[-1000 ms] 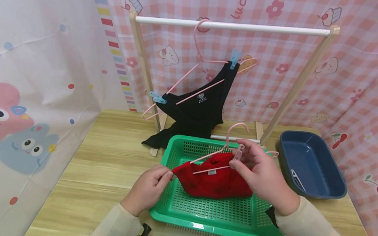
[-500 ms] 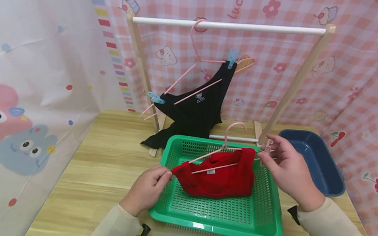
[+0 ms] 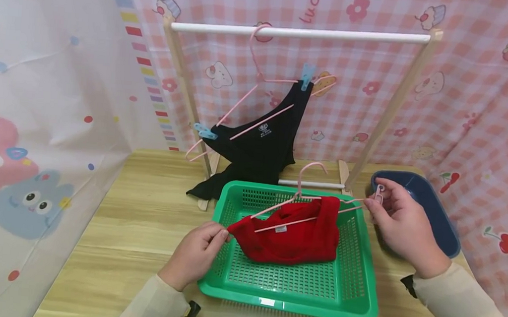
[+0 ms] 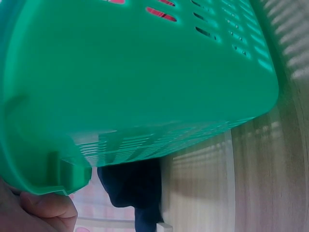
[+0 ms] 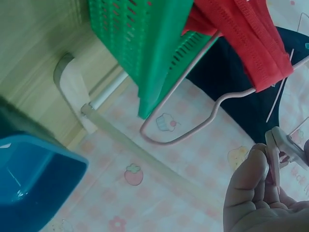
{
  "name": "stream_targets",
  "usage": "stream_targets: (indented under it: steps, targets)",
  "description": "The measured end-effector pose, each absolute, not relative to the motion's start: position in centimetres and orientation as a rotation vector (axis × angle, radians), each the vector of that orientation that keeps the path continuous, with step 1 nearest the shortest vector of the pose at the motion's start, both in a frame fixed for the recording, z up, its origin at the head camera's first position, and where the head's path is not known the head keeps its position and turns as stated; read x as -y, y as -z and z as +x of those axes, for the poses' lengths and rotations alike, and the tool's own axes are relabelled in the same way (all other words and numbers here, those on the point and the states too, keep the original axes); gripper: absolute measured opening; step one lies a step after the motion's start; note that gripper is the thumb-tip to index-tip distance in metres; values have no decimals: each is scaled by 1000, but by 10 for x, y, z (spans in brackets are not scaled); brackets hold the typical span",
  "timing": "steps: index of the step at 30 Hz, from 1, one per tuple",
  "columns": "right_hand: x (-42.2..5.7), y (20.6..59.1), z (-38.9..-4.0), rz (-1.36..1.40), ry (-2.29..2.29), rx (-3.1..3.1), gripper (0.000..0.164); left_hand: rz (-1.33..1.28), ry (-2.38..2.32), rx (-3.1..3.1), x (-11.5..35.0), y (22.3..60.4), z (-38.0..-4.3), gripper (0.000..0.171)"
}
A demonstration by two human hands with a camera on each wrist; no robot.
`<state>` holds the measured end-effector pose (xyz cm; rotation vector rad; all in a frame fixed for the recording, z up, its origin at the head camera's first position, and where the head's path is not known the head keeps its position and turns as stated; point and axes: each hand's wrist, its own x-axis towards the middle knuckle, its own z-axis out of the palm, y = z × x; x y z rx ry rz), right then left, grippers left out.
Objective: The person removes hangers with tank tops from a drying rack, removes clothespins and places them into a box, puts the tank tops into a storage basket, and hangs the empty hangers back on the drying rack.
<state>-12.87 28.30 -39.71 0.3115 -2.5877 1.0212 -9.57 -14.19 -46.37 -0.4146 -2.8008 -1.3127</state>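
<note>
A red tank top [image 3: 274, 244] hangs on a pink clothes hanger [image 3: 300, 181] over the green basket [image 3: 287, 308], one strap looped over the hanger's right side. At the top's left end, my left hand [image 3: 193, 254] pinches the red fabric; that hanger end is hidden there. Between right thumb and fingers I hold a pink clothespin [image 3: 379, 195]. That right hand [image 3: 402, 229] is just off the hanger's right end. From the right wrist view, the clothespin [image 5: 274, 162] is apart from the hanger [image 5: 169, 143]. The left wrist view shows mostly the basket's side [image 4: 145, 87].
Behind the basket stands a wooden rack with a white rod [image 3: 308, 34]. A black top [image 3: 268, 147] hangs there on a pink hanger, tilted, with blue clothespins [image 3: 307, 78] at both straps. To the right sits a dark blue basin [image 3: 447, 236], partly behind my right hand.
My right hand has moved right with the clothespin, from over the red top's right strap to beyond the hanger's right end. The left hand keeps its grip in place.
</note>
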Motion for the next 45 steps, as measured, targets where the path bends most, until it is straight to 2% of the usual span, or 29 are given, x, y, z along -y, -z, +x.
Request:
stream_targets:
  steps: [7, 15, 28, 35, 45]
  targets:
    - [-314, 398, -143, 110, -902, 2715, 53, -420, 1320, 2796, 143, 464, -96, 23]
    - [-360, 425, -158, -11, -725, 3024, 64, -412, 1327, 2809, 143, 463, -96, 22]
    - [-395, 458, -166, 22, -604, 3336, 57, -427, 1326, 2795, 144, 465, -97, 22]
    - [-402, 475, -164, 141, -544, 3353, 45, -416, 1323, 2805, 144, 464, -96, 22]
    - [-407, 486, -158, 91, -462, 3378, 51, -416, 1326, 2806, 143, 462, -96, 23]
